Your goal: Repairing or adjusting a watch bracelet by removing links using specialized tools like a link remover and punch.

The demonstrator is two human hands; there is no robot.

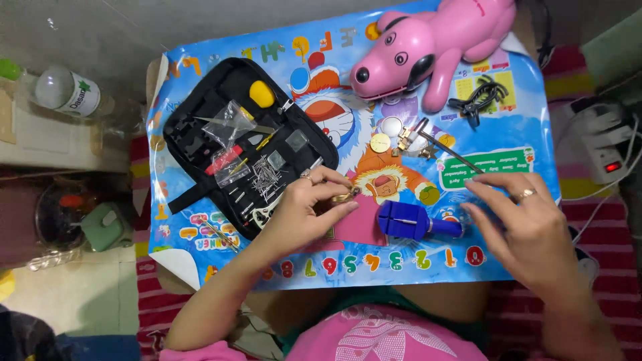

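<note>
Head view, left hand pinching gold link, right hand open beside blue tool, lying left-right

small gold watch part, pinched, above pink pad

Left hand at centre frame pinches small gold watch part; right hand spread beside blue link-remover tool. Open black tool case upper left, pink toy dog top.
</note>
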